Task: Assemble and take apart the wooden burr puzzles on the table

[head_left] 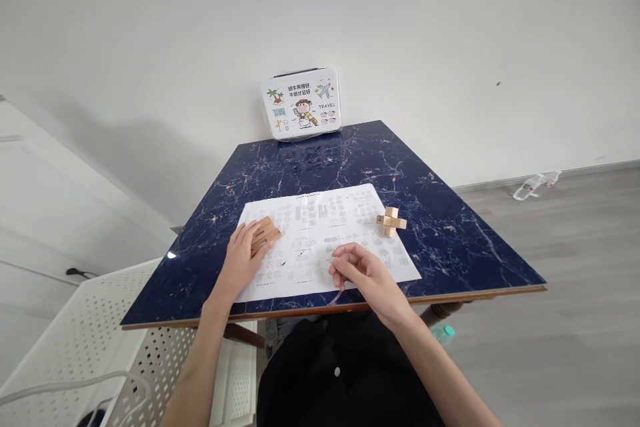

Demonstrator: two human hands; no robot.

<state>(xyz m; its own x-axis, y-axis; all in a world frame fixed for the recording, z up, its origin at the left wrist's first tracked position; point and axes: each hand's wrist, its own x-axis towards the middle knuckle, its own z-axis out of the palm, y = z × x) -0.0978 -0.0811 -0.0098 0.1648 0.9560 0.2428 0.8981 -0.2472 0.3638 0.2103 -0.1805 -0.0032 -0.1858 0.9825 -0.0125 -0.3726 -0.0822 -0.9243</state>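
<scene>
A white instruction sheet printed with small diagrams lies on the dark blue marbled table. My left hand rests on the sheet's left edge, fingers curled round a bundle of wooden bars. An assembled wooden cross-shaped puzzle stands on the sheet's right part, untouched. My right hand hovers over the sheet's lower middle with fingers loosely curled, nothing visible in them.
A white box with cartoon travel pictures stands against the wall at the table's far edge. A white perforated basket sits at the left below the table. A plastic bottle lies on the grey floor at right.
</scene>
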